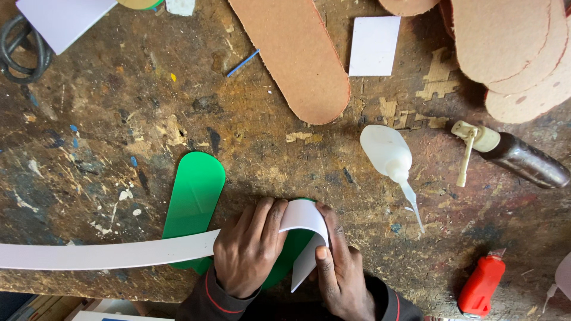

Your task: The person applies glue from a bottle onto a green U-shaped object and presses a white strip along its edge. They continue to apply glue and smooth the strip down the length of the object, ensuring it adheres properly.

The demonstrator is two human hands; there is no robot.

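A long white strip (107,254) runs from the left edge across the bench and bends around a green sole-shaped piece (193,199) lying near the front edge. My left hand (247,249) presses the strip against a second green piece (294,249), mostly hidden under both hands. My right hand (336,270) pinches the strip's folded end (306,223), thumb on the hanging flap.
A white glue bottle (389,156) lies on its side right of my hands. A dark bottle with a cream cap (514,156), a red lighter-like tool (480,286), brown sole cut-outs (297,56), a stack of soles (511,47), a white card (375,46) and a cable (21,47) surround the worn wooden bench (107,137).
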